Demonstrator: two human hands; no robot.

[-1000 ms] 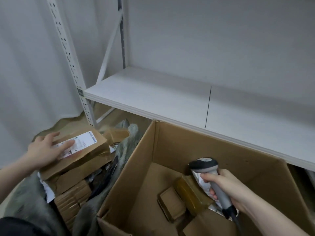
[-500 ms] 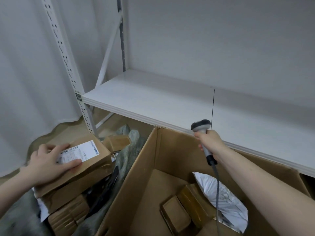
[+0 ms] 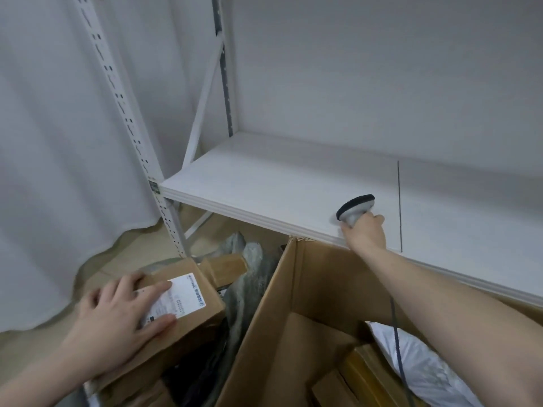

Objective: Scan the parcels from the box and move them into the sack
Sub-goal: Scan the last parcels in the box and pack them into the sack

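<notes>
We press left hand (image 3: 117,327) flat on parcel (image 3: 188,312), seating it in sack (image 3: 246,277); right hand (image 3: 364,233) grips scanner (image 3: 354,210), parking it on shelf (image 3: 279,183).

A white shelf (image 3: 293,183) is seen at twelve o'clock; the scanner (image 3: 354,208) is held at its front edge. The box (image 3: 296,292) stands on the floor (image 3: 26,345) below.

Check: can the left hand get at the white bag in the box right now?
Probably not: the left hand presses a labelled parcel in the sack, and the box wall stands between it and the white bag.
</notes>
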